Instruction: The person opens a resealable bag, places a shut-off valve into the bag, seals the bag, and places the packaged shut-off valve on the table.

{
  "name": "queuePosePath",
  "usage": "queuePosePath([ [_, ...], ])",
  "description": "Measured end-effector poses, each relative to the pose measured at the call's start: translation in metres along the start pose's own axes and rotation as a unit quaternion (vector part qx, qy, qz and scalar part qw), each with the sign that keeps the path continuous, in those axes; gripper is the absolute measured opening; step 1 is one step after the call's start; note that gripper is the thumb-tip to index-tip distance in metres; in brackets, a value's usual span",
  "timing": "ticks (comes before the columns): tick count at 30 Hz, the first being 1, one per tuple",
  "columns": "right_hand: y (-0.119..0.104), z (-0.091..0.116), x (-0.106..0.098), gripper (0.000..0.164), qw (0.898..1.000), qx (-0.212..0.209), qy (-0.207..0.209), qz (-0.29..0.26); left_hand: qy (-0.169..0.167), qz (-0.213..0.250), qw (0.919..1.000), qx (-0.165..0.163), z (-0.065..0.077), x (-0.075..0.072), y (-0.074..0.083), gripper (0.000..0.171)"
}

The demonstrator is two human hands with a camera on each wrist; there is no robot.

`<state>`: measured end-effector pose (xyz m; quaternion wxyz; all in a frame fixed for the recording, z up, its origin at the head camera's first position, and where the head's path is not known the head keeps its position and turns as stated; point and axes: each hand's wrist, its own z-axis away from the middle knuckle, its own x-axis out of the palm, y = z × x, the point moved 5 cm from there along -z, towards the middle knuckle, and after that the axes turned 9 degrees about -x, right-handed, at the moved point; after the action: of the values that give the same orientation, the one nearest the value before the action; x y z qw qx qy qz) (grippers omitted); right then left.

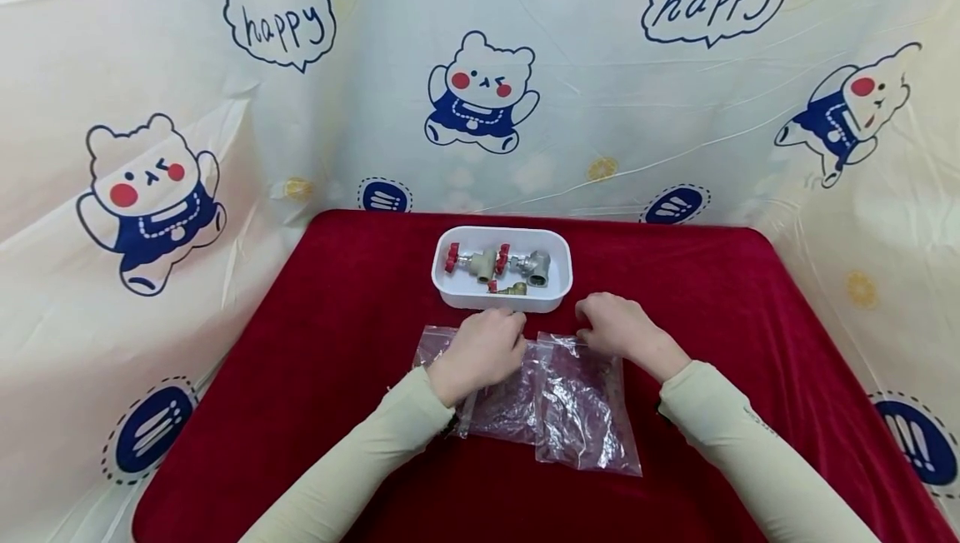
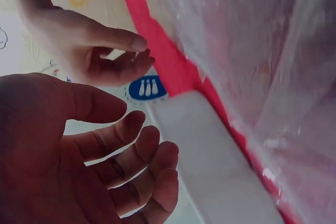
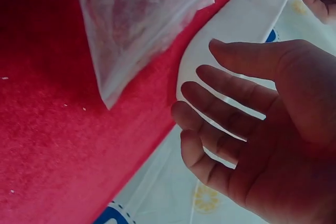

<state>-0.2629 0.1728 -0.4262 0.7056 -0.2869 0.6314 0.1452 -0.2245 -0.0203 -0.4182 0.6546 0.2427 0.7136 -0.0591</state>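
Note:
My left hand hovers over the clear zip bags, its fingers loosely bent and holding nothing in the left wrist view. To the right, my right hand is over the top corner of the right-hand zip bag, with relaxed fingers and nothing in them. Another zip bag lies partly beneath the left hand and forearm. Just beyond both hands stands a white plastic tray. Inside it are a valve with a red handwheel, a grey metal valve and a small brass valve.
A dark red cloth covers the table. Behind and at both sides hangs a pale curtain printed with cartoon bears. The tray sits near the table's far edge, in the middle.

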Motion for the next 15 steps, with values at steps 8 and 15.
queuePosePath([
  [8, 0.008, 0.003, 0.011, 0.021, 0.999, 0.011, -0.044, -0.016, -0.027, 0.0, 0.9996, 0.009, -0.003, 0.02, 0.016, 0.014],
  [15, 0.012, 0.004, 0.018, 0.017, 0.998, 0.014, -0.054, -0.016, -0.03, -0.001, 0.9993, 0.022, -0.006, 0.029, 0.028, 0.014],
])
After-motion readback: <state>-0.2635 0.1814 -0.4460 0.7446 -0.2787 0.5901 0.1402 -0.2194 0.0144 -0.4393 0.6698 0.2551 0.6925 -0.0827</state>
